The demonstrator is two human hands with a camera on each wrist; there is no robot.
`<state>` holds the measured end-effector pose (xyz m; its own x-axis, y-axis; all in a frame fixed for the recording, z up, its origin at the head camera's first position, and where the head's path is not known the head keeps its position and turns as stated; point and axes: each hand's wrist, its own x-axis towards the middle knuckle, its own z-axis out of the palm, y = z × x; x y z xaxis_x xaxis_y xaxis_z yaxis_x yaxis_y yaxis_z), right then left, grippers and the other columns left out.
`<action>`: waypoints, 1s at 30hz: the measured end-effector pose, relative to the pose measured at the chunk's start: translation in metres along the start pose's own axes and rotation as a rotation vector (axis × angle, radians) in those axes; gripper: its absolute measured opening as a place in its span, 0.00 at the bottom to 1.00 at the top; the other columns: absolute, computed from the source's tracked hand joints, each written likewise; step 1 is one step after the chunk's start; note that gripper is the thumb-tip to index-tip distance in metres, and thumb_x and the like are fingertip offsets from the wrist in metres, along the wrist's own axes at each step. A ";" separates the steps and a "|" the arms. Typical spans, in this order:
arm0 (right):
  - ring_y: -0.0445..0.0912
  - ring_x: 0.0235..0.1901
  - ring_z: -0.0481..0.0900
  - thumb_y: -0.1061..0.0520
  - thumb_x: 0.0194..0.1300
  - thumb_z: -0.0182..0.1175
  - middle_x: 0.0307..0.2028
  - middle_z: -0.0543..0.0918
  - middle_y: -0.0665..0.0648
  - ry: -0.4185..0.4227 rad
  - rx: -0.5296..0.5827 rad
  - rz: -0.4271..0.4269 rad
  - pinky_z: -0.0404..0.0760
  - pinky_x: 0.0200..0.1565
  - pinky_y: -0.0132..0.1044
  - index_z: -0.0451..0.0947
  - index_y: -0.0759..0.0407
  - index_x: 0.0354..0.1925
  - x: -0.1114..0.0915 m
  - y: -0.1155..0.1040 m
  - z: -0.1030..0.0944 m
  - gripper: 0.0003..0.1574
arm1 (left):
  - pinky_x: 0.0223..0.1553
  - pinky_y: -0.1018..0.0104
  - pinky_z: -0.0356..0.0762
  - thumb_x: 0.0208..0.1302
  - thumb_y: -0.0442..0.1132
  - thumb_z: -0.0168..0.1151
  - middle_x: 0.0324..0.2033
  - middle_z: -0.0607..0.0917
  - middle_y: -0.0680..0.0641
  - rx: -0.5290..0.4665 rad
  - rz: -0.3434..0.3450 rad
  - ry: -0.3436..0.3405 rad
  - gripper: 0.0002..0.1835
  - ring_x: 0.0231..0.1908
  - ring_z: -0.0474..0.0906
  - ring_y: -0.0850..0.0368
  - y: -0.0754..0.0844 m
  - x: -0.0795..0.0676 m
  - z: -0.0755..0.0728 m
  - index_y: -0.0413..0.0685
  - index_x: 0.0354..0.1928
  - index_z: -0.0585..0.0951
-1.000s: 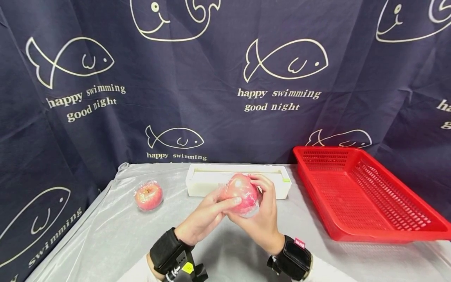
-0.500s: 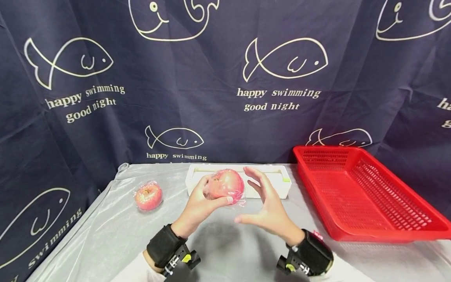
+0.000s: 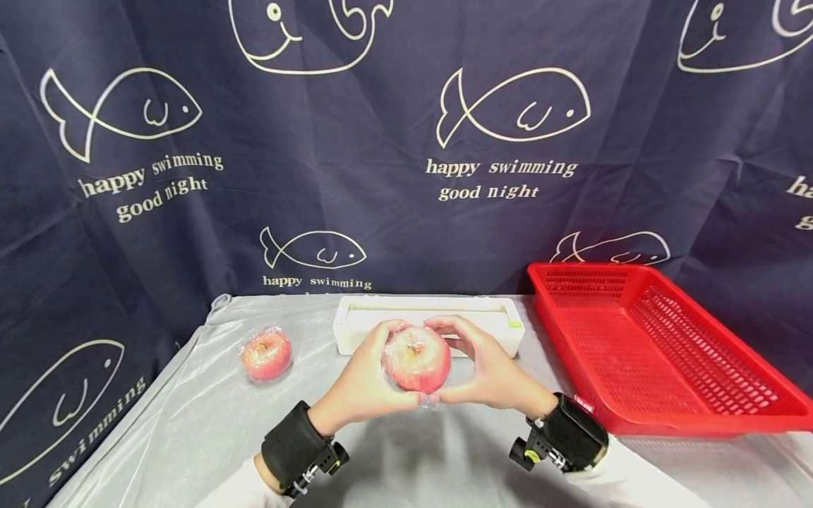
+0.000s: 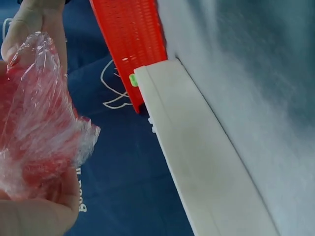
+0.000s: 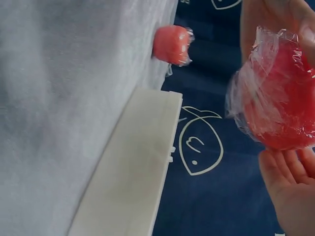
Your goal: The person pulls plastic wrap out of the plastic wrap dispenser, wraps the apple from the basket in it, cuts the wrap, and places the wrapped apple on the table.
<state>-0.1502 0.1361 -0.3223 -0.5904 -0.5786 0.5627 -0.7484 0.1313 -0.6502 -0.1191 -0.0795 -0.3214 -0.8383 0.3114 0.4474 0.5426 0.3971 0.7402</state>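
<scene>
Between both hands, above the table, is a red apple [image 3: 417, 358] wrapped in clear plastic film, its stem end facing up. My left hand [image 3: 358, 381] grips its left side, fingers behind and thumb along the near edge. The right hand [image 3: 495, 374] holds the opposite side, fingertips at the far edge and thumb at the near edge. Loose, crumpled film bunches under the apple [image 4: 39, 128] in the left wrist view. A second film-wrapped apple [image 3: 267, 355] rests on the table to the left.
Behind the hands stands a long white box [image 3: 356, 339], a cling film dispenser by its look. A red perforated basket [image 3: 673, 423] sits at the right. Grey cloth covers the table [image 3: 190, 423], and a dark blue fish-print curtain [image 3: 381, 176] hangs behind.
The right hand came away from the apple, spread its fingers, and is back on its right side. The apple has turned so its stem end faces up.
</scene>
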 end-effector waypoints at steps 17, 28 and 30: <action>0.41 0.58 0.71 0.62 0.36 0.78 0.57 0.72 0.57 0.049 0.045 -0.043 0.77 0.59 0.33 0.66 0.57 0.61 -0.011 0.012 0.024 0.52 | 0.55 0.64 0.76 0.30 0.44 0.81 0.51 0.78 0.52 0.095 0.115 -0.031 0.47 0.50 0.76 0.61 -0.010 -0.008 -0.007 0.49 0.58 0.69; 0.39 0.62 0.67 0.60 0.35 0.80 0.62 0.69 0.59 0.039 -0.005 -0.026 0.76 0.60 0.38 0.62 0.65 0.64 -0.024 0.017 0.018 0.58 | 0.50 0.57 0.77 0.31 0.44 0.80 0.46 0.82 0.46 0.239 -0.203 0.048 0.46 0.46 0.79 0.53 -0.051 -0.025 -0.044 0.47 0.58 0.70; 0.38 0.63 0.67 0.60 0.36 0.80 0.62 0.69 0.59 0.043 -0.007 -0.009 0.76 0.61 0.36 0.62 0.65 0.64 -0.027 0.018 0.015 0.58 | 0.49 0.56 0.76 0.31 0.44 0.80 0.46 0.82 0.44 0.279 -0.287 0.061 0.45 0.46 0.79 0.51 -0.061 -0.030 -0.055 0.45 0.58 0.70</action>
<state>-0.1429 0.1419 -0.3571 -0.5959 -0.5444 0.5903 -0.7557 0.1315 -0.6416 -0.1299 -0.1601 -0.3524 -0.9550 0.1050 0.2773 0.2720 0.6825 0.6784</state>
